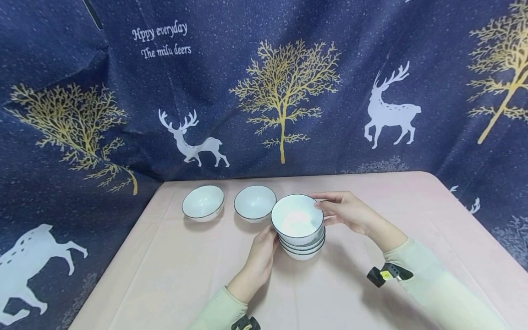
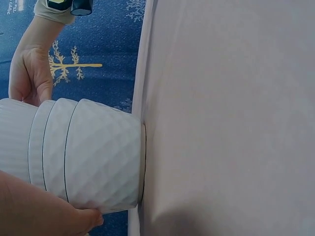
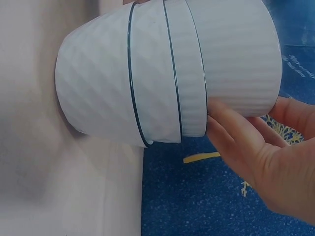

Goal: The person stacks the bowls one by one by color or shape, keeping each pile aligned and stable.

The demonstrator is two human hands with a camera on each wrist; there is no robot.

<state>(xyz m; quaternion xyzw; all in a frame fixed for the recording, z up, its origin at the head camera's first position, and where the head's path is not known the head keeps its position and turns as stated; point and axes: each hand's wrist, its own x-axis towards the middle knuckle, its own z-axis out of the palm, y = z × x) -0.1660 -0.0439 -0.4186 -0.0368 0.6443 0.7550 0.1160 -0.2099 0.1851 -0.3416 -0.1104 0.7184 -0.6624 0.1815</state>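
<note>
In the head view, the top bowl [image 1: 297, 215] is held by the right hand [image 1: 346, 213] at its right rim, above a stack [image 1: 302, 254] of matching white bowls standing near the middle of the pink table [image 1: 185, 284]. The stack's left side is met by the left hand [image 1: 261, 259], whose fingers are mostly hidden there. Farther back to the left, the left loose bowl [image 1: 204, 201] and the right loose bowl [image 1: 255, 202] are set side by side, upright and apart.

In the left wrist view, the stack is flanked by the left hand, with one digit laid along the lowest bowl's near side.

In the right wrist view, the top bowl's ribbed wall is pinched between thumb and bent fingers, the thumb at the rim. Whether it is fully nested cannot be told.

The step in hand is judged to be the handling of the top bowl at the stack; whether it is being added or taken off cannot be told. Either way, the bowl should be moved straight and level, with the stack steadied from the left.
</note>
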